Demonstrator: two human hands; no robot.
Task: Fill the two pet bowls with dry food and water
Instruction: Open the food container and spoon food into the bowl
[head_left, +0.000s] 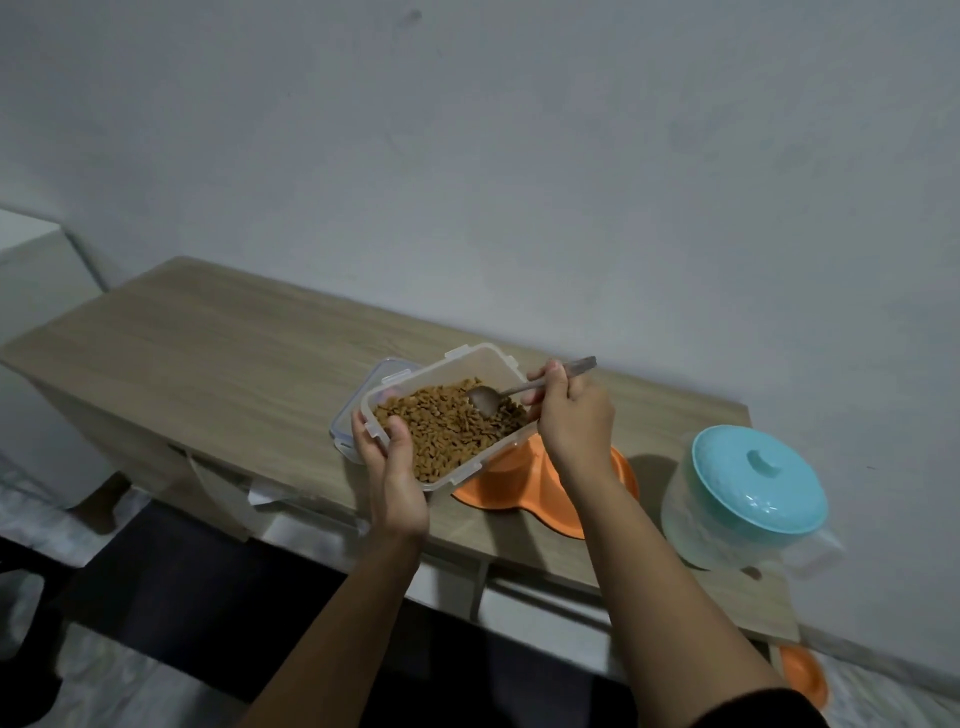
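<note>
We see tan-brown kibble (449, 434) in a clear, colourless food container (498, 364), its lid (382, 376) clear with a blue rim. The spoon (519, 391) is dull grey metal. The double pet bowl (524, 480) is bright orange. The water pitcher (727, 525) is translucent white under a turquoise lid (761, 480). The surface (208, 353) shows pale wood grain; the wall (519, 156) is grey-white.

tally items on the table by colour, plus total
Orange: 1, pet bowl
Clear: 2, container of dry food, held over the table by the left hand; lid under it
Teal-lidded: 1, jug
Grey: 1, spoon, in the right hand
Total: 5
</note>
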